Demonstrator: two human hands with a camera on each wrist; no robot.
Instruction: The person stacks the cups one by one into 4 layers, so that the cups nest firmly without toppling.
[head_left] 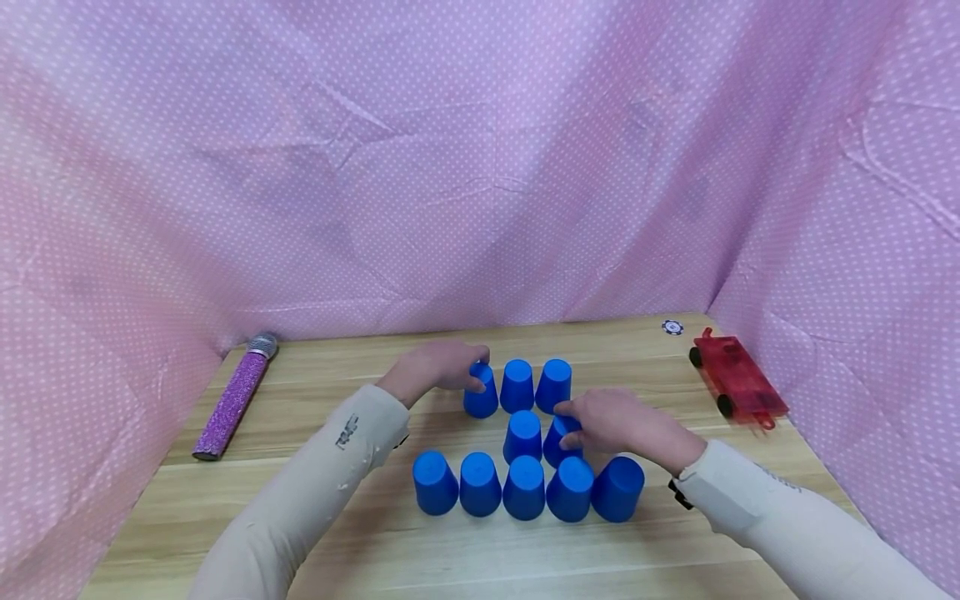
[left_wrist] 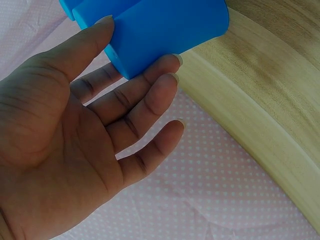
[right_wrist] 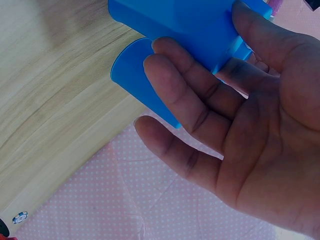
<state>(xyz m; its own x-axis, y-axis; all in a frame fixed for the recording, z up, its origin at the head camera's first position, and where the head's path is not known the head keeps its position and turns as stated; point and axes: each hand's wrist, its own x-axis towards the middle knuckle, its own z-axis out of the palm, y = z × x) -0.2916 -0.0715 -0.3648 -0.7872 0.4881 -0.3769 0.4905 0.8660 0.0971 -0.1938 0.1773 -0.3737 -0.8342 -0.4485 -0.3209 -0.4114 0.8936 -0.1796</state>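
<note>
Blue cups stand upside down in rows on the wooden table. With thumb and fingers my left hand (head_left: 448, 365) grips the left cup (head_left: 481, 400) of the back row; its side also shows in the left wrist view as a blue cup (left_wrist: 165, 30). To its right stand a middle cup (head_left: 517, 387) and a right cup (head_left: 553, 386). In the middle row, my right hand (head_left: 607, 423) pinches the right cup (head_left: 557, 442), partly hidden by the fingers. Beside that one is another cup (head_left: 522, 437). Several cups form the front row, including a centre cup (head_left: 523, 490).
A glittery purple microphone (head_left: 238, 398) lies at the table's left side. Toward the right edge sits a red see-through toy cart (head_left: 738, 379) with black wheels, and a poker chip (head_left: 672, 327) lies near the back. Pink dotted cloth (head_left: 480, 167) hangs around the table (head_left: 337, 517).
</note>
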